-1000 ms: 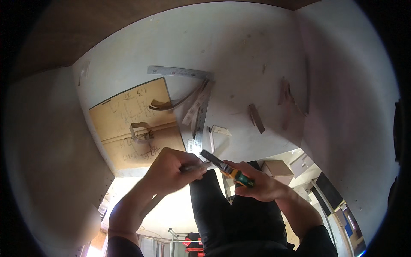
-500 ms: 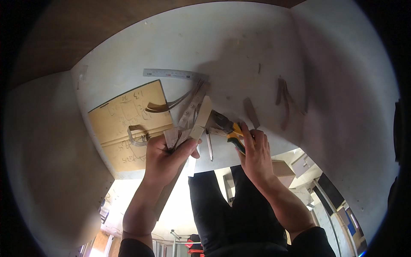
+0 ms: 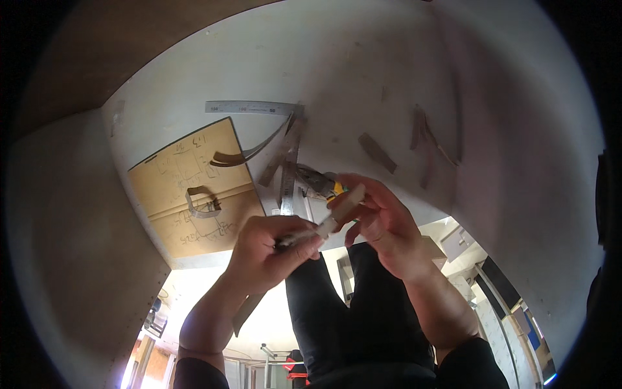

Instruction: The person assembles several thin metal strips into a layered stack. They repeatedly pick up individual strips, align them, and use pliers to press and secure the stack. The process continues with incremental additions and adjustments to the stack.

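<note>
We had the pale beige, flat, narrow strip raised above the near edge of the greyish-white tabletop, slanting up to the right out of the left hand. The thumb and bent fingers there pinched only its lower end, so a knock on the free end could, we judged, have twisted it out of line or bent it.

The right hand was curled round the metal-nosed pliers with yellow-and-green handles, their nose pointing left and away from us. The strip's upper end overlapped that hand's fingers; seen from above, we could not tell whether they touched it. With the tool crowding that palm, any finger spared for the strip could have loosened the hold on the handles, letting the nose swing and mark the strip or nip the left fingers.

Just beyond the pliers lay the L-shaped steel ruler, which a low sweep of the nose could have shoved askew. The curved dark-brown strip reached over the tan cardboard sheet with hand-drawn marks, and the flat brown offcut lay off to the right, where a dropped piece could easily have been confused with it.
</note>
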The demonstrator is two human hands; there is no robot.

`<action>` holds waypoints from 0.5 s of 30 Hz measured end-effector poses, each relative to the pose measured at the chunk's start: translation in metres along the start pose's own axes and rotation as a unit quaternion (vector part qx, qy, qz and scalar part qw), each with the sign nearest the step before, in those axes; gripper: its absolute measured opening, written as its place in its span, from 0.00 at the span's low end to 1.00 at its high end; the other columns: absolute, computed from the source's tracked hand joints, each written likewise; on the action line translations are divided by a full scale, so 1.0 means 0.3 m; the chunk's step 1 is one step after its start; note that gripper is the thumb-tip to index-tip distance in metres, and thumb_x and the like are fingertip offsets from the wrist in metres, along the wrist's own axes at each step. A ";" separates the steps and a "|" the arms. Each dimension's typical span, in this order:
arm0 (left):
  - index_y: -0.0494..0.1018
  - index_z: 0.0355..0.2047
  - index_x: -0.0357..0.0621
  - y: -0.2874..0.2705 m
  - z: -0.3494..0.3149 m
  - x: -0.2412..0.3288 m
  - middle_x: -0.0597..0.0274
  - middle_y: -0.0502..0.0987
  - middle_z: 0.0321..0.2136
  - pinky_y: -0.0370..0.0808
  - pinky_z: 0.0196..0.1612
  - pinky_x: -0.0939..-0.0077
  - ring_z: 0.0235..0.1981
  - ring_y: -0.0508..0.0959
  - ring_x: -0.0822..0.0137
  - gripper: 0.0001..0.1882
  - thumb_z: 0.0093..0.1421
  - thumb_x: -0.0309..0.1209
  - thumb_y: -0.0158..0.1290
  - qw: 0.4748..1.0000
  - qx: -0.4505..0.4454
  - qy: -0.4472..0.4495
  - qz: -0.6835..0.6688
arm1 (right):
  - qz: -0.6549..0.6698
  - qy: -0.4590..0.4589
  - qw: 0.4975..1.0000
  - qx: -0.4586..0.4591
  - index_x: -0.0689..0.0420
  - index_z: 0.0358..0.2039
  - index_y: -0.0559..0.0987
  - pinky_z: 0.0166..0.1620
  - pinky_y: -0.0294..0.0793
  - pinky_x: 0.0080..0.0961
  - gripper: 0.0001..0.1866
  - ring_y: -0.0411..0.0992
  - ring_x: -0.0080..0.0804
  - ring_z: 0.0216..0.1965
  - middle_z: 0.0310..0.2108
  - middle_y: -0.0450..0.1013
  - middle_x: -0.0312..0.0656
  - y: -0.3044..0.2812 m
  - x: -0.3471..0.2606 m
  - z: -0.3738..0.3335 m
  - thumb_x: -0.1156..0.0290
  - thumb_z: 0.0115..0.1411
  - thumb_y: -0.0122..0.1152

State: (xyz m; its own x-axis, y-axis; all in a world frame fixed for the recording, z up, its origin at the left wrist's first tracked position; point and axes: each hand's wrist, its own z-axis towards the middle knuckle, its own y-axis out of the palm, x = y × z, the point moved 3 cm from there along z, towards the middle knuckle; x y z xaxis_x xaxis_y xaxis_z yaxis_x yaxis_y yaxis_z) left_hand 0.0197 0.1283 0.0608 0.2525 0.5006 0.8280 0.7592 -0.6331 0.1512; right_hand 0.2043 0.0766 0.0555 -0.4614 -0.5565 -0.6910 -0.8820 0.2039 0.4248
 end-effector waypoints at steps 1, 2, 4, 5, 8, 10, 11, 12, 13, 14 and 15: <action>0.78 0.33 0.36 0.009 -0.001 0.000 0.61 0.80 0.22 0.72 0.28 0.81 0.25 0.79 0.76 0.10 0.61 0.32 0.57 0.998 -0.036 0.000 0.045 | -0.022 0.014 0.999 -0.035 0.63 0.46 0.74 0.43 0.74 0.24 0.15 0.74 0.28 0.40 0.40 0.75 0.44 0.004 -0.013 0.000 0.74 0.59 0.63; 0.78 0.33 0.36 0.020 -0.004 0.010 0.61 0.80 0.22 0.72 0.28 0.80 0.24 0.79 0.75 0.10 0.61 0.32 0.57 0.997 -0.038 -0.010 0.069 | -0.044 0.027 0.996 -0.071 0.65 0.43 0.74 0.43 0.75 0.23 0.11 0.76 0.26 0.38 0.38 0.77 0.43 0.007 -0.022 0.001 0.78 0.59 0.61; 0.78 0.32 0.38 0.041 -0.015 0.015 0.58 0.80 0.23 0.73 0.27 0.76 0.24 0.81 0.69 0.07 0.57 0.29 0.58 0.995 -0.048 -0.025 0.087 | -0.171 0.008 0.985 -0.029 0.66 0.39 0.75 0.41 0.75 0.21 0.07 0.77 0.26 0.35 0.33 0.78 0.43 -0.001 -0.034 -0.018 0.80 0.59 0.59; 0.78 0.32 0.39 0.048 -0.025 0.022 0.59 0.80 0.24 0.73 0.27 0.75 0.25 0.81 0.67 0.07 0.55 0.28 0.59 0.991 -0.068 -0.009 0.117 | -0.233 0.000 0.973 -0.007 0.66 0.36 0.75 0.40 0.76 0.21 0.05 0.77 0.26 0.34 0.31 0.78 0.43 -0.001 -0.035 -0.038 0.82 0.59 0.59; 0.78 0.33 0.44 0.054 -0.050 0.071 0.61 0.80 0.26 0.75 0.28 0.71 0.26 0.80 0.59 0.10 0.47 0.25 0.60 0.971 -0.118 0.049 0.202 | -0.310 -0.030 0.950 0.010 0.61 0.34 0.80 0.33 0.75 0.22 0.07 0.79 0.30 0.30 0.29 0.78 0.42 0.009 -0.065 -0.126 0.78 0.54 0.67; 0.75 0.32 0.44 0.051 -0.088 0.134 0.62 0.76 0.24 0.75 0.29 0.69 0.26 0.79 0.59 0.11 0.46 0.25 0.60 0.947 -0.185 0.080 0.251 | -0.322 -0.081 0.943 -0.007 0.60 0.34 0.80 0.32 0.75 0.22 0.09 0.79 0.32 0.29 0.28 0.78 0.43 0.033 -0.092 -0.186 0.80 0.51 0.67; 0.73 0.32 0.44 0.051 -0.091 0.169 0.63 0.74 0.24 0.74 0.28 0.68 0.26 0.78 0.60 0.11 0.46 0.25 0.60 0.930 -0.213 0.098 0.283 | -0.297 -0.039 0.954 -0.001 0.59 0.33 0.81 0.33 0.76 0.21 0.06 0.79 0.32 0.32 0.30 0.78 0.45 0.035 -0.101 -0.210 0.78 0.53 0.67; 0.72 0.31 0.45 0.046 -0.087 0.201 0.63 0.72 0.23 0.74 0.28 0.67 0.26 0.77 0.60 0.11 0.46 0.25 0.60 0.921 -0.241 0.118 0.284 | -0.307 0.000 0.946 0.100 0.59 0.36 0.79 0.36 0.75 0.22 0.07 0.78 0.31 0.35 0.33 0.77 0.45 0.019 -0.086 -0.232 0.77 0.55 0.64; 0.72 0.31 0.44 0.015 -0.095 0.229 0.62 0.72 0.24 0.74 0.28 0.67 0.27 0.77 0.61 0.10 0.48 0.26 0.59 0.884 -0.306 0.103 0.338 | -0.314 0.039 0.927 0.200 0.59 0.39 0.78 0.39 0.75 0.23 0.08 0.77 0.30 0.38 0.36 0.76 0.45 0.002 -0.061 -0.257 0.76 0.58 0.62; 0.73 0.32 0.45 -0.052 -0.109 0.220 0.62 0.74 0.25 0.74 0.29 0.67 0.27 0.78 0.63 0.08 0.51 0.27 0.58 0.878 -0.321 0.088 0.345 | -0.319 0.072 0.892 0.313 0.60 0.42 0.77 0.41 0.75 0.23 0.10 0.76 0.30 0.41 0.39 0.75 0.45 -0.016 -0.025 -0.289 0.75 0.60 0.59; 0.74 0.33 0.45 -0.124 -0.145 0.221 0.63 0.76 0.26 0.75 0.29 0.68 0.27 0.79 0.65 0.06 0.55 0.28 0.57 0.875 -0.321 0.064 0.356 | -0.291 0.044 0.897 0.331 0.59 0.44 0.76 0.42 0.74 0.23 0.11 0.74 0.29 0.42 0.41 0.74 0.45 -0.064 -0.024 -0.291 0.74 0.62 0.57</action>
State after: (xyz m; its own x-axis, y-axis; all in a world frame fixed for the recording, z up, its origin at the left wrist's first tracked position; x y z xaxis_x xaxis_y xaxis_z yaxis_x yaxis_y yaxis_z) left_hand -0.0179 0.1594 0.1334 0.4239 -0.2009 0.8831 -0.0685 -0.9794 -0.1899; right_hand 0.2330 0.0064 0.1032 0.0798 -0.7789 -0.6221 -0.8480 0.2750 -0.4531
